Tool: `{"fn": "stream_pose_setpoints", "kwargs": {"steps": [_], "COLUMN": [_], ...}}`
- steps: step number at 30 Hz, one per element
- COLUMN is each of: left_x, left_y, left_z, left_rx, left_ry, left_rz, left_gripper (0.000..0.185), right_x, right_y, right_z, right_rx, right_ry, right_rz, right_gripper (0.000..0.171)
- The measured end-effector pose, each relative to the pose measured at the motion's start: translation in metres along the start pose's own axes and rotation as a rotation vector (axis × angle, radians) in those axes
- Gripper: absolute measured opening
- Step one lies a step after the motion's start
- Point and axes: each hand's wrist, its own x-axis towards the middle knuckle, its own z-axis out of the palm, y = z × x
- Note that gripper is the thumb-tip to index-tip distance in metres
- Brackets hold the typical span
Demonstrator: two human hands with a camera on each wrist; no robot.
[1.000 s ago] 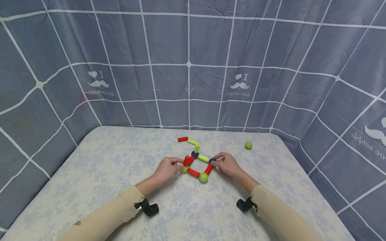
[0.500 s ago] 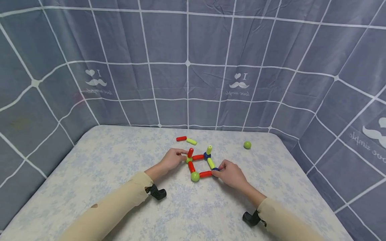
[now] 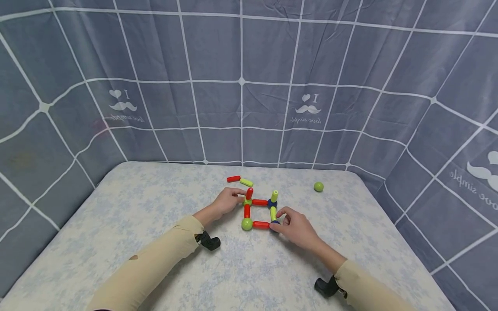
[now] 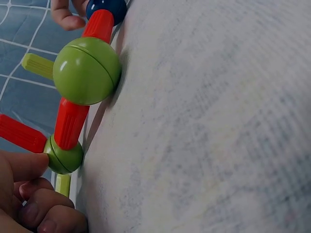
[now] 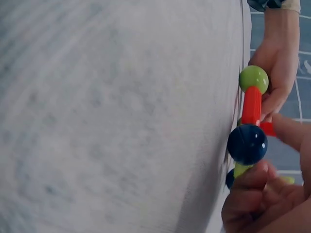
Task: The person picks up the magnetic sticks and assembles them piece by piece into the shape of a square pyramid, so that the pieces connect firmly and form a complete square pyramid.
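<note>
A square of magnetic rods and balls lies on the table. My left hand [image 3: 225,201] pinches the green ball [image 4: 65,158] at its far left corner, from which a red rod [image 3: 249,193] stands up. My right hand [image 3: 298,229] pinches the blue ball [image 5: 247,144] at the near right corner, mostly covered by fingers in the head view. A larger-looking green ball [image 3: 247,223] forms the near left corner. At the far right corner, a yellow-green rod [image 3: 274,196] rises from another blue ball [image 3: 272,204]. Three sides are red rods; the right side is a yellow-green rod [image 3: 273,214].
Behind the square lie a loose red rod [image 3: 233,179] and a loose yellow-green rod [image 3: 247,182], end to end. A single green ball [image 3: 318,186] sits toward the back right of the table [image 3: 175,185]. A grey-blue checked curtain [image 3: 218,106] surrounds the back and sides.
Both hands have turned the square clockwise as seen from above, the left moving away and the right nearer. The standing yellow-green rod has moved right, apart from the loose rods behind.
</note>
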Motion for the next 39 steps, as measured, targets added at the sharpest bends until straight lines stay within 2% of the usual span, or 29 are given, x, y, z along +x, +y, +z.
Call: {"fn": "stream_pose_setpoints", "kwargs": {"steps": [4,11,17,23,25,27,33,39], "left_x": [0.001,0.004,0.012,0.027,0.032,0.037,0.051,0.061], "left_y": [0.0,0.002,0.0,-0.009,-0.011,-0.013,-0.011,-0.006], "left_z": [0.002,0.004,-0.004,-0.016,-0.018,-0.019,-0.013,-0.01], "left_rx": [-0.003,-0.028,-0.045,0.051,0.077,0.091,0.098,0.198], "left_ry": [0.001,0.017,0.091,0.222,0.243,0.238,0.156,0.111], "left_rz": [0.005,0.012,0.023,0.049,0.057,0.072,0.101,0.109], "left_gripper": [0.03,0.029,0.028,0.029,0.028,0.029,0.033,0.04], "right_x": [0.005,0.011,0.013,0.014,0.015,0.015,0.014,0.014], "right_y": [0.006,0.017,0.022,0.027,0.028,0.029,0.03,0.029], "right_z": [-0.002,-0.009,-0.011,-0.01,-0.009,-0.008,-0.007,-0.005], "right_rx": [0.117,0.227,0.238,0.271,0.276,0.276,0.289,0.306], "right_ry": [-0.069,-0.146,-0.162,-0.181,-0.189,-0.19,-0.192,-0.207], "right_rz": [-0.019,-0.019,-0.025,-0.056,-0.065,-0.069,-0.065,-0.075], "right_gripper": [0.037,0.046,0.047,0.046,0.046,0.046,0.047,0.047]}}
